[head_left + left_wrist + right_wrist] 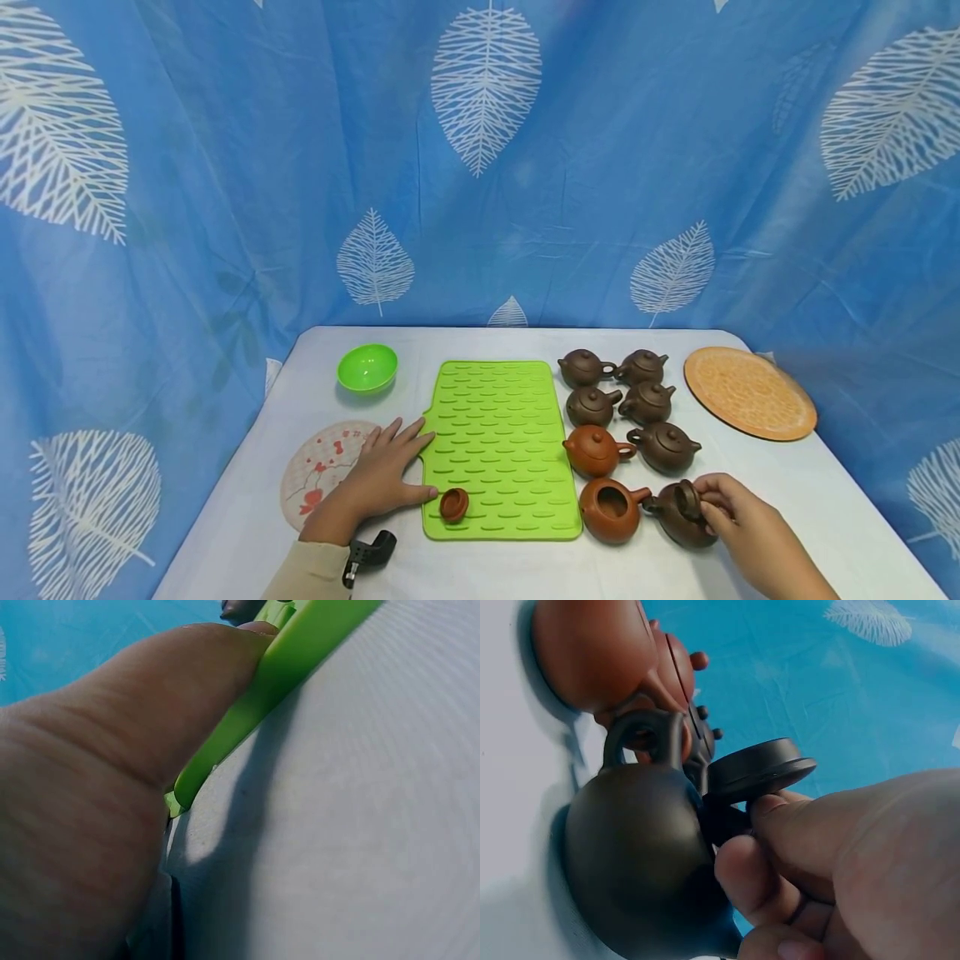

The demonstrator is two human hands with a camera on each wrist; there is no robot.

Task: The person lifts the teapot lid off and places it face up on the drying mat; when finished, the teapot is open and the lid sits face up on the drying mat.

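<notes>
Between thumb and fingers my right hand pinches a dark brown teapot lid. It is tilted on edge at the mouth of the nearest dark brown teapot. Beside that pot stands a reddish-brown teapot with its mouth uncovered. A small reddish lid lies at the near left corner of the green ridged mat, hollow side showing. My left hand rests with spread fingers at the mat's left edge, thumb touching the edge near the small lid.
Several other lidded teapots, one reddish and the others dark, stand in two columns right of the mat. A round orange-patterned board lies at the right. On the left are a green bowl and a round floral mat.
</notes>
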